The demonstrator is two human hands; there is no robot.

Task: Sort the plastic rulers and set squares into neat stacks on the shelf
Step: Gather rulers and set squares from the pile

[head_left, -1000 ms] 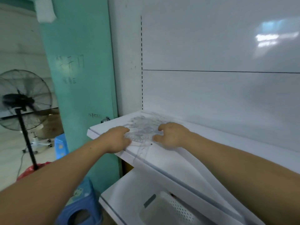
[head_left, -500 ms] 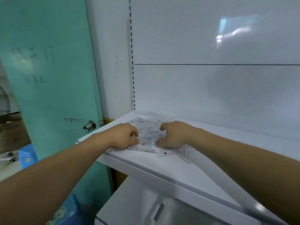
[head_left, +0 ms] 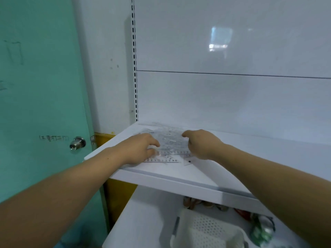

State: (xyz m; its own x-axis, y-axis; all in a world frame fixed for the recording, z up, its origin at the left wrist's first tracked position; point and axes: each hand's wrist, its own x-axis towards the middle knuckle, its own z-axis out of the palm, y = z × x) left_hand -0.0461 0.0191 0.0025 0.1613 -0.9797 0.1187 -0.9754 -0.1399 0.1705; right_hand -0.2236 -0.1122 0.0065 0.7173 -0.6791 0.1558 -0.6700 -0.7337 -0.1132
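- Clear plastic rulers and set squares [head_left: 170, 142] lie heaped near the shelf's [head_left: 179, 178] left back corner.
- Left hand [head_left: 139, 149] pinches the heap's left edge.
- Right hand [head_left: 202, 144] grips its right edge.

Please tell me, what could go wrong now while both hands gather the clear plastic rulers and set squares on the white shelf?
1. The pile of clear plastic rulers and set squares blends into the white shelf, so a piece may be overlooked.
2. The ruler nearest the front lies outside the pile, partly under the left hand; a sweep could push it off the edge.
3. The right hand pressing sideways may fan the pile.
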